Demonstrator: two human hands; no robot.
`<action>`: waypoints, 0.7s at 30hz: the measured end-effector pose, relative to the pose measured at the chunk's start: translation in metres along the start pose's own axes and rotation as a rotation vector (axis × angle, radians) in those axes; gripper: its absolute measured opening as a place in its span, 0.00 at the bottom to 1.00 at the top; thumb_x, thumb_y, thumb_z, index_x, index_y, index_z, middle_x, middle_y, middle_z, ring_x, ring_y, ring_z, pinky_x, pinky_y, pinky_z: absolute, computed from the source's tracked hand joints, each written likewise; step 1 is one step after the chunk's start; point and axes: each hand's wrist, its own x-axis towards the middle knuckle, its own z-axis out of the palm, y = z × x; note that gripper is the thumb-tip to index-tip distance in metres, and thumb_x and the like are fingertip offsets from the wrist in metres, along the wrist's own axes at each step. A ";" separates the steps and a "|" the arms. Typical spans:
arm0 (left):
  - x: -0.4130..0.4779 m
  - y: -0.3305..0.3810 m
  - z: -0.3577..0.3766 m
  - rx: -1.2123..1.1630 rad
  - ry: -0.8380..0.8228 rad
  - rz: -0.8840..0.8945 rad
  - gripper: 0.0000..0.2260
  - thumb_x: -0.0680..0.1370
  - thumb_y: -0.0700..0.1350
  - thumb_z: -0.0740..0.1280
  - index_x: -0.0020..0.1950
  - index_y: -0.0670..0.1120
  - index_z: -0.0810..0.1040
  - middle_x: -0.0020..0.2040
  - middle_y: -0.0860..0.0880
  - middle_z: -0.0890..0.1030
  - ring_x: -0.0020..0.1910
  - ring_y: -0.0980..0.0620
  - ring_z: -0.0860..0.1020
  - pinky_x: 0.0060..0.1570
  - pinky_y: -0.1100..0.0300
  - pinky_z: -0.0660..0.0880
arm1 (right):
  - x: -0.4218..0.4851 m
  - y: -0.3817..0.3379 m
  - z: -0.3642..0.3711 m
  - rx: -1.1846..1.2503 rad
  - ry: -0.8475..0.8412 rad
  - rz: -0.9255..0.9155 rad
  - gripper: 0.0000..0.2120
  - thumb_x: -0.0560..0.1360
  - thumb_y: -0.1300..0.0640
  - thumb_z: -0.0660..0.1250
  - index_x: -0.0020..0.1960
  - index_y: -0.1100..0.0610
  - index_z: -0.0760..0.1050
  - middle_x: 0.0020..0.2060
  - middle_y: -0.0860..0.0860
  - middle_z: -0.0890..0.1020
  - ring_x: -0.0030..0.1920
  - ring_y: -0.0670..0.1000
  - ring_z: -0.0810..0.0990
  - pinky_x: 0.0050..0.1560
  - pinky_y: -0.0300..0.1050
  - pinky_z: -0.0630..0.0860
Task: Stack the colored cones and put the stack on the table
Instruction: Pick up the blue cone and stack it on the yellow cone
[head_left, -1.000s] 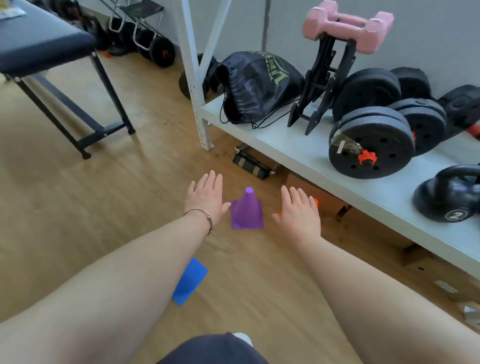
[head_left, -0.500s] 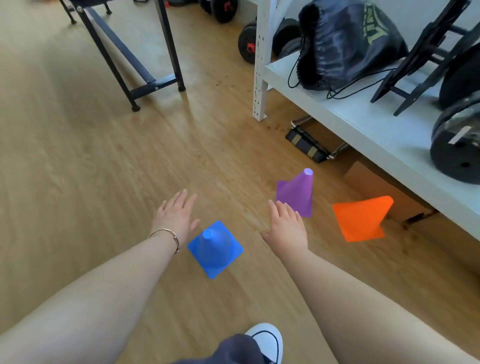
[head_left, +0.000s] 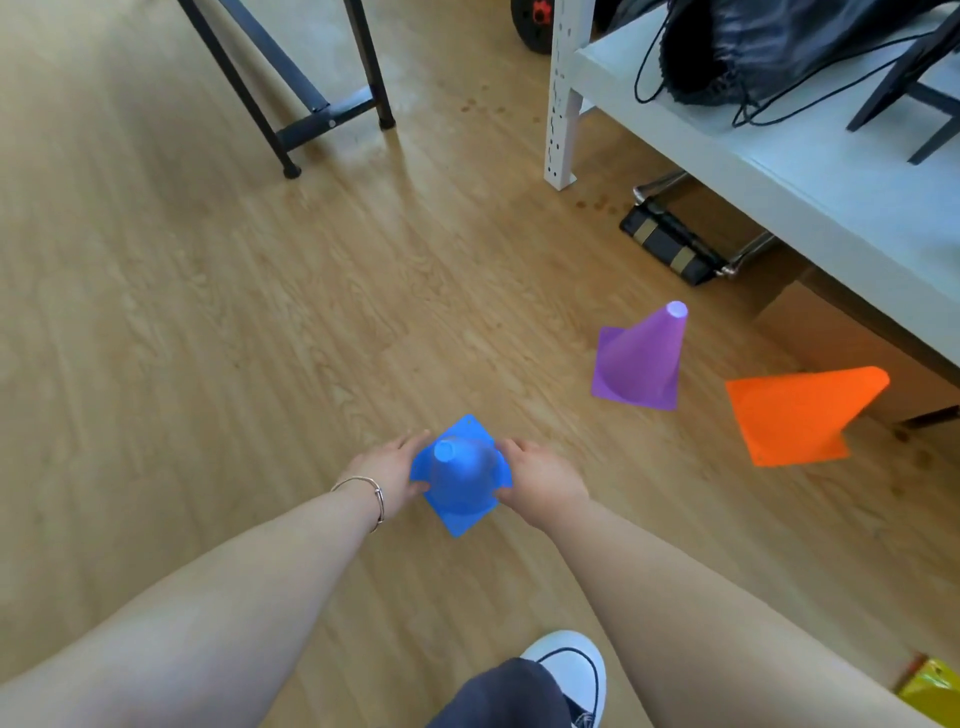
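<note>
So I've got both hands on the blue cone (head_left: 460, 475) right now, left hand (head_left: 390, 475) and right hand (head_left: 540, 480) cupped against opposite sides of it, fingers curled around the lower body just above the square base. It's upright on the wood floor (head_left: 208, 312), right in front of my shoe (head_left: 574, 670).

These look like thin plastic training cones, so I'd guess super light and a bit flexy, probably smooth enough to slip if I squeeze near the tip. Grabbing low on the flare seems the safest bet, and one hand would likely do it.

The purple cone (head_left: 641, 361) stands upright off to my right, and the orange cone (head_left: 800, 413) is past it, tipped on its side, just beside the white shelf (head_left: 779, 156). Nothing sits between blue and purple, so that path's open. The orange one is close to a cardboard box (head_left: 841, 332) under the shelf, plus some black strappy gear (head_left: 670, 244) there, so reaching in might be a little cramped.
</note>
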 end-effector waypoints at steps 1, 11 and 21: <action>0.000 0.003 0.002 -0.016 -0.029 0.017 0.32 0.77 0.54 0.65 0.77 0.56 0.53 0.74 0.50 0.68 0.67 0.44 0.73 0.60 0.52 0.73 | 0.002 -0.003 0.004 0.019 -0.051 0.002 0.28 0.75 0.52 0.67 0.72 0.53 0.64 0.66 0.56 0.74 0.66 0.60 0.74 0.61 0.51 0.73; 0.002 0.018 0.022 -0.578 0.008 -0.027 0.31 0.71 0.39 0.74 0.72 0.52 0.69 0.60 0.50 0.80 0.61 0.53 0.78 0.59 0.64 0.70 | -0.007 0.005 0.029 0.427 -0.066 0.175 0.30 0.72 0.61 0.68 0.72 0.53 0.64 0.63 0.57 0.79 0.60 0.59 0.79 0.60 0.52 0.76; 0.008 0.053 0.039 -0.683 -0.049 0.004 0.30 0.70 0.33 0.73 0.71 0.48 0.71 0.60 0.44 0.79 0.56 0.46 0.81 0.60 0.58 0.75 | -0.020 0.036 0.030 0.448 -0.011 0.207 0.34 0.71 0.60 0.72 0.74 0.53 0.64 0.64 0.57 0.79 0.59 0.60 0.81 0.59 0.53 0.76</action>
